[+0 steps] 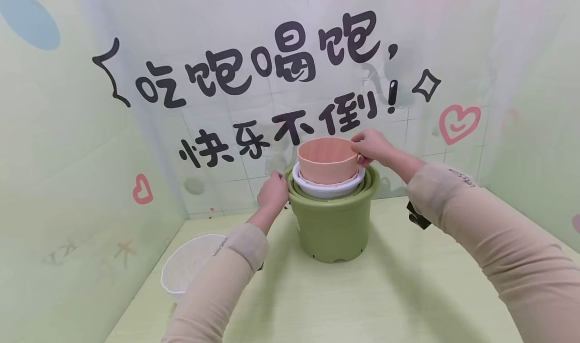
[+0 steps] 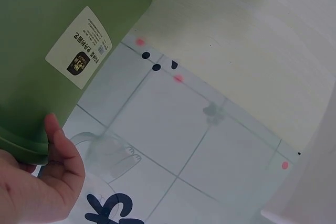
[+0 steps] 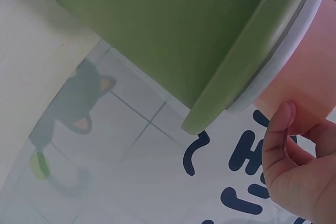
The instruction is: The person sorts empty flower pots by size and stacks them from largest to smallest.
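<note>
A large green flowerpot [image 1: 335,227] stands upright on the table, with more green rims showing inside its mouth. Nested in it is a white pot [image 1: 333,191], and a pink faceted pot [image 1: 328,172] sits on top within the white one. My left hand [image 1: 273,193] grips the green pot's rim on the left side; in the left wrist view, thumb and fingers of that hand [image 2: 44,182] lie around the rim. On the right, my right hand [image 1: 375,149] pinches the pink pot's wall, as the right wrist view of the pink pot [image 3: 302,82] also shows.
A white faceted pot [image 1: 181,267] stands at the table's left, partly hidden by my left sleeve. Behind my right forearm a small black object [image 1: 419,217] shows. Printed wall panels [image 1: 217,197] enclose the table [image 1: 326,302] at the back and both sides.
</note>
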`<state>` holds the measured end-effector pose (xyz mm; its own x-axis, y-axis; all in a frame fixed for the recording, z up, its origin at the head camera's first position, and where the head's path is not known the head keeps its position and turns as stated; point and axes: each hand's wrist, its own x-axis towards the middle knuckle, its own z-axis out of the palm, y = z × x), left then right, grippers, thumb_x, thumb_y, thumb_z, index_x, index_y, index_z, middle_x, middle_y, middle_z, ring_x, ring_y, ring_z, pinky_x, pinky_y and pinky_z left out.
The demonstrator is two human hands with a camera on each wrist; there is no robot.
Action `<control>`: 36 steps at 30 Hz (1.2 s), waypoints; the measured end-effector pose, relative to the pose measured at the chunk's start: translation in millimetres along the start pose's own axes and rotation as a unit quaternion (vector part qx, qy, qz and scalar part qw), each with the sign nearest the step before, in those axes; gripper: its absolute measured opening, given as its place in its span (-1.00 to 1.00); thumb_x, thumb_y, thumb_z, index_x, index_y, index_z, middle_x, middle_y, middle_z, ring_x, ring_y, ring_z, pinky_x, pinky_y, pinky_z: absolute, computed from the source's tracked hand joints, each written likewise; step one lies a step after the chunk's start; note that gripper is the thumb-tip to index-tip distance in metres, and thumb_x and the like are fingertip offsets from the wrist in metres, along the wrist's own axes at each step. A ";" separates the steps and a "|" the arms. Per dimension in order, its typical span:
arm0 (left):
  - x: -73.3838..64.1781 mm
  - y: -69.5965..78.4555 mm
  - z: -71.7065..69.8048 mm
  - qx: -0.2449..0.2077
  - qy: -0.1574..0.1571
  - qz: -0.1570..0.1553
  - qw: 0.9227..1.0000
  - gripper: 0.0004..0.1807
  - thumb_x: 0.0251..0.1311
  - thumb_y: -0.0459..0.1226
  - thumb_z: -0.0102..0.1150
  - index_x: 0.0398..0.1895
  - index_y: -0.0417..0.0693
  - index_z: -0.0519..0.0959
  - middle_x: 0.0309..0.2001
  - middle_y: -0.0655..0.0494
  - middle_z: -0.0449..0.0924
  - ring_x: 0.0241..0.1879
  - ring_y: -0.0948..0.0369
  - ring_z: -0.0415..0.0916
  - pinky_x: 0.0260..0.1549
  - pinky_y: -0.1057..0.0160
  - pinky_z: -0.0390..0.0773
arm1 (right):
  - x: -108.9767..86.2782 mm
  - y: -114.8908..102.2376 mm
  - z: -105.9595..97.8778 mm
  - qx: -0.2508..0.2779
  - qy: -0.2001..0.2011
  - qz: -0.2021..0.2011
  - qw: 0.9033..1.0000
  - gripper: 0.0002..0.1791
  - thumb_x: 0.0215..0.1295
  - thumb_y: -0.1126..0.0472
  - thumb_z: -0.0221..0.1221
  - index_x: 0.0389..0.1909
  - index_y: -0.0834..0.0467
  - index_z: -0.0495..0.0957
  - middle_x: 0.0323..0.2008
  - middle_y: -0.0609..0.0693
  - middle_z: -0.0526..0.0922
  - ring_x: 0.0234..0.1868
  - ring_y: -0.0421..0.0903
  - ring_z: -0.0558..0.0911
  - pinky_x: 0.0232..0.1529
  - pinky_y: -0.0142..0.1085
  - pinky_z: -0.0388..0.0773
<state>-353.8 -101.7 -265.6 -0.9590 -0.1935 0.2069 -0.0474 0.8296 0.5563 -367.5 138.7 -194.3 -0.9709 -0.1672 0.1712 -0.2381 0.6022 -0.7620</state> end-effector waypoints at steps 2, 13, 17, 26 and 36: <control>0.3 -0.2 0.2 0.001 0.000 -0.001 1.000 -0.66 0.38 -0.12 -0.36 0.00 -0.03 0.39 -0.21 -0.08 0.58 -0.20 -0.02 0.54 -0.24 0.03 0.47 | -0.4 0.0 0.4 -0.003 0.002 -0.007 1.000 -0.57 0.20 0.40 -0.13 0.08 0.49 0.36 -0.32 0.28 0.56 -0.72 -0.27 0.49 -0.60 -0.39 0.56; 1.0 -0.4 1.6 -0.005 -0.002 0.000 1.000 -0.66 0.38 -0.11 -0.36 -0.02 -0.03 0.39 -0.22 -0.07 0.58 -0.21 -0.01 0.53 -0.23 0.03 0.47 | 2.0 -5.8 -1.6 -0.035 0.016 -0.013 0.999 -0.57 0.19 0.39 -0.10 0.07 0.51 0.36 -0.40 0.27 0.56 -0.75 -0.27 0.47 -0.62 -0.39 0.55; 1.4 -1.1 1.9 -0.005 0.000 0.000 1.000 -0.66 0.38 -0.11 -0.36 -0.01 -0.03 0.39 -0.21 -0.08 0.58 -0.20 -0.02 0.53 -0.23 0.03 0.47 | 1.9 -5.2 -0.7 -0.029 0.015 -0.007 0.999 -0.56 0.20 0.38 -0.09 0.10 0.50 0.34 -0.31 0.33 0.56 -0.74 -0.28 0.47 -0.61 -0.40 0.55; 0.8 -2.6 2.4 -0.008 -0.003 0.001 1.000 -0.66 0.38 -0.11 -0.35 0.00 -0.04 0.39 -0.19 -0.08 0.57 -0.19 -0.02 0.53 -0.22 0.03 0.47 | 0.2 19.5 0.7 -0.001 0.062 -0.002 0.998 -0.63 0.22 0.23 -0.17 -0.14 0.37 0.48 -0.51 0.09 0.42 -0.65 -0.20 0.47 -0.57 -0.35 0.54; 0.6 -2.1 1.1 -0.009 -0.001 0.008 1.000 -0.66 0.39 -0.11 -0.35 -0.01 -0.05 0.39 -0.21 -0.08 0.58 -0.20 -0.02 0.54 -0.23 0.04 0.47 | -3.5 61.4 20.1 -0.145 0.060 0.008 0.988 -0.72 0.23 0.32 -0.17 -0.63 0.28 0.39 -0.64 0.09 0.44 -0.52 -0.02 0.45 -0.45 -0.29 0.40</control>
<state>-354.6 -103.0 -267.6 -0.9604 -0.1793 0.2131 -0.0279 0.8232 0.5671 -378.3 160.5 -254.2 -0.9663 -0.0737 0.2468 -0.2037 0.8050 -0.5572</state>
